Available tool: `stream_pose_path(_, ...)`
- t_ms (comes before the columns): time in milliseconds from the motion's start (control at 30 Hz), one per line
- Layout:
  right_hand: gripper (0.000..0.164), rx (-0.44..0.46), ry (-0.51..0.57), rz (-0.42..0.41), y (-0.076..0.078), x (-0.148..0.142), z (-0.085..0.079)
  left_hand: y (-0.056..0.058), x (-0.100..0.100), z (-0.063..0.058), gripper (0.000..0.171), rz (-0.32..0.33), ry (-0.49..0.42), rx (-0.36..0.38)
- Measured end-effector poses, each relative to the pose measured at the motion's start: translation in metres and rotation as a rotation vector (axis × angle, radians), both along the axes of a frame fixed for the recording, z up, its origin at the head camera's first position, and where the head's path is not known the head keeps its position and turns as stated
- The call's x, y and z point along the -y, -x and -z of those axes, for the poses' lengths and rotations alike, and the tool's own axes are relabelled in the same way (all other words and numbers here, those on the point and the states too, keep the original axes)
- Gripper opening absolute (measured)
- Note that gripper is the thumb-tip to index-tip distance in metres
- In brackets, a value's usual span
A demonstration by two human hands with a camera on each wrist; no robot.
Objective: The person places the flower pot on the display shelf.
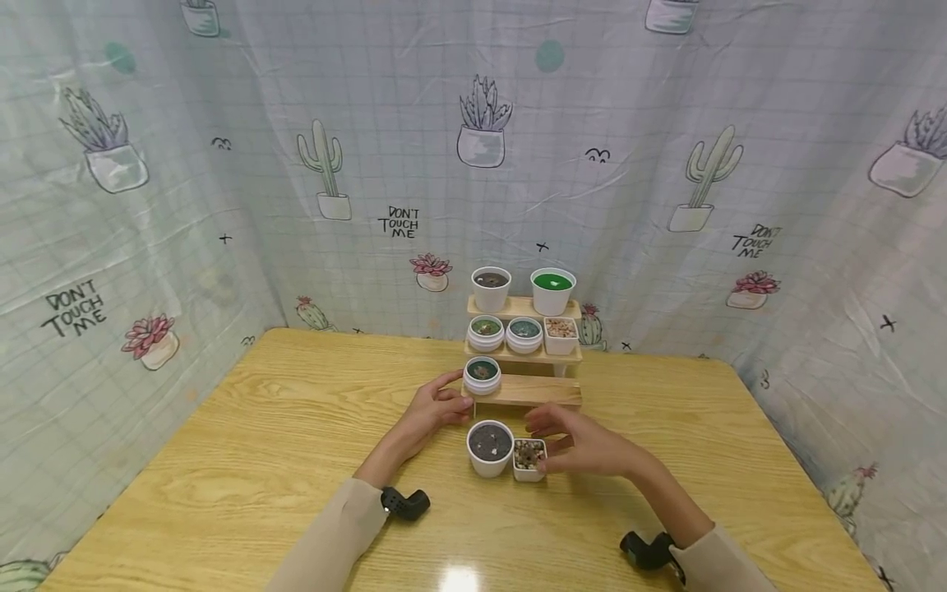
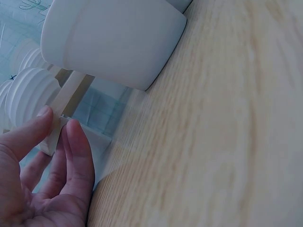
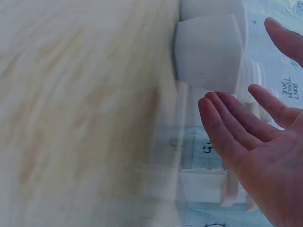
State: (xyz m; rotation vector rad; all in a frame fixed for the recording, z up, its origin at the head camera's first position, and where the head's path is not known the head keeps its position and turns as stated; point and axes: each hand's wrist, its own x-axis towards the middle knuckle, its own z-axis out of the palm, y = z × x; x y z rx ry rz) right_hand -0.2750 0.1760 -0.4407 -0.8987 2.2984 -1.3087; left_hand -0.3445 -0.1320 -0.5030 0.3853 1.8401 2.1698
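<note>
My left hand (image 1: 435, 409) pinches the left end of the lowest step of a wooden tiered plant stand (image 1: 540, 391), thumb above and fingers below in the left wrist view. Right beside that thumb sits a ribbed round white pot (image 1: 482, 380) with dark green filling. My right hand (image 1: 589, 444) hovers at the right of a small square white pot (image 1: 528, 474) of mixed pebbles, fingers loosely spread and gripping nothing. In the right wrist view its fingertips are close to the square pot (image 3: 208, 54). Touching that pot's left is a round white pot (image 1: 489, 467) with dark soil.
The stand's middle step bears two ribbed pots (image 1: 486, 341) and a square pot (image 1: 561, 344) of pale pebbles. On top stand a dark-filled pot (image 1: 491, 298) and a green-filled pot (image 1: 553, 302). A printed curtain (image 1: 399, 107) hangs behind the wooden table (image 1: 296, 427).
</note>
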Motion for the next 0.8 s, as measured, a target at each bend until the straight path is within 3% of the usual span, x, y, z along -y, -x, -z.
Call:
stream_pose_path(267, 0.072, -0.008, -0.021, -0.032, 0.004, 0.003, 0.011, 0.001, 0.000, -0.002, 0.071, 0.003, 0.004, -0.017)
stream_pose_path(800, 0.073, -0.035, -0.091, -0.027, 0.000, 0.004, 0.016, 0.001, -0.002, 0.003, 0.071, 0.003, 0.003, -0.017)
